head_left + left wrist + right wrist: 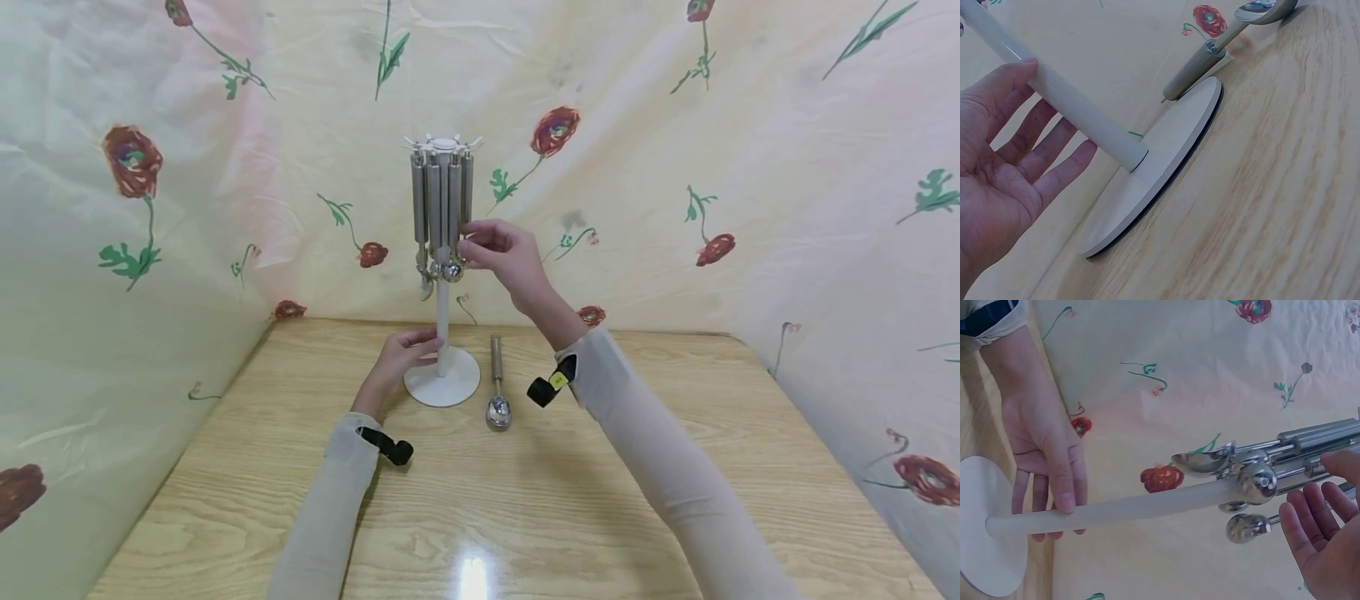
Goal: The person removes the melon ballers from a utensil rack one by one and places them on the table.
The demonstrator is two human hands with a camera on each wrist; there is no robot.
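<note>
A white utensil stand (442, 308) rises from a round base, with several steel-handled utensils (435, 200) hanging from its hooked top. My left hand (405, 358) holds the pole low down, thumb on one side and fingers on the other. Up at the right side of the hanging cluster, my right hand (504, 254) has thumb and fingers at the handle of a hanging scoop (1247, 528) with a rounded metal head. Its fingers partly hide that handle. Another hanging piece has a longer spoon-like head (1200, 459). An ice cream scoop (498, 408) lies on the table right of the base.
The stand is on a light wood-grain table (465, 483). A flower-printed cloth (637, 192) hangs behind the table and along both sides, close behind the stand.
</note>
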